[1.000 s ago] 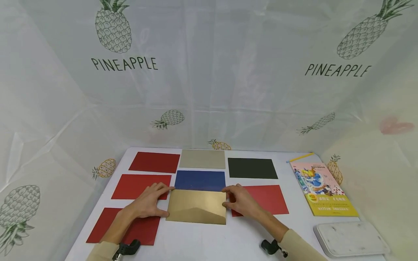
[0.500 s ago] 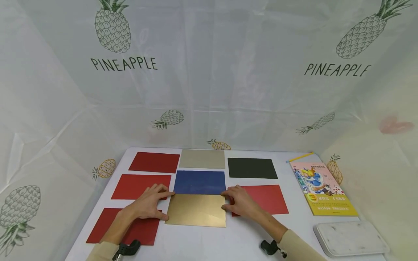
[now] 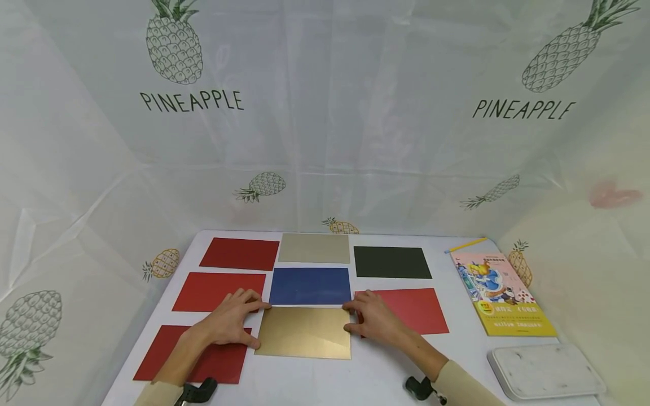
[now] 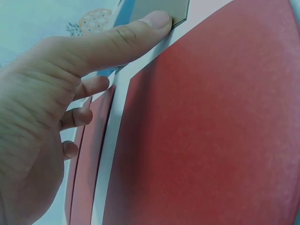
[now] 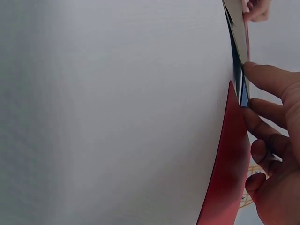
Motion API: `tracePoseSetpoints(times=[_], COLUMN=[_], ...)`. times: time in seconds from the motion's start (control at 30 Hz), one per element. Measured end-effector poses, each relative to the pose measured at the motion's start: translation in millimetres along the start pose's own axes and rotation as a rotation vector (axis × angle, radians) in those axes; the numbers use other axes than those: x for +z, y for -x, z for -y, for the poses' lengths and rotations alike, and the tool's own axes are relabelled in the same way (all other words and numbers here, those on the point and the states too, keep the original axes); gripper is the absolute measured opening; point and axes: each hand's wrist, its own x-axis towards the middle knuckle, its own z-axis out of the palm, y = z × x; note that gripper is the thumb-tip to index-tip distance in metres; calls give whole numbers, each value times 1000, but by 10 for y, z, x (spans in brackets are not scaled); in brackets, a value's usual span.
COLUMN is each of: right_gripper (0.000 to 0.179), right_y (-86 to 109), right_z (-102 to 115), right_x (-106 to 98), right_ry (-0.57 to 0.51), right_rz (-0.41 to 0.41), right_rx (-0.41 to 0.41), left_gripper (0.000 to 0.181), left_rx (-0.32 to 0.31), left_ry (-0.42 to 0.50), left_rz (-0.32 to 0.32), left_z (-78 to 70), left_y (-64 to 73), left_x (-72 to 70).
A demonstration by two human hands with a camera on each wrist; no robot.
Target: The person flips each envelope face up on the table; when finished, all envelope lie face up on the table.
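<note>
A flat gold card lies in front of the blue card, a thin white strip between them. My left hand grips its left side, index finger at the far corner and thumb at the near one. On the right side, my right hand holds it likewise between index finger and thumb. The left wrist view has the left thumb on a corner of the gold card, above a red card. Whether the gold card lies fully on the table is unclear.
Red cards form a left column; another red card lies right, partly behind my right hand. A beige card and a blackish-green card lie at the back. A pencil, book and pale box stand right.
Both hands have drawn the gold card slightly towards me, off the blue card's near edge. Its bowed near part has become flatter, and more of the blue card shows.
</note>
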Motion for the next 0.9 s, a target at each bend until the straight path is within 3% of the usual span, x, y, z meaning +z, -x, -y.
tracePoseSetpoints(times=[0.6,0.9], right_gripper=[36,35], right_y=[35,26], right_z=[-2,0], right_x=[38,47], right_ry=[56,41], right_rz=[-30,-13], right_rx=[-64,-39], left_gripper=[84,87], left_rx=[-13,-27], left_ry=[13,5], left_rz=[9,3], left_z=[-13,-12], left_y=[58,67], left_x=[4,24])
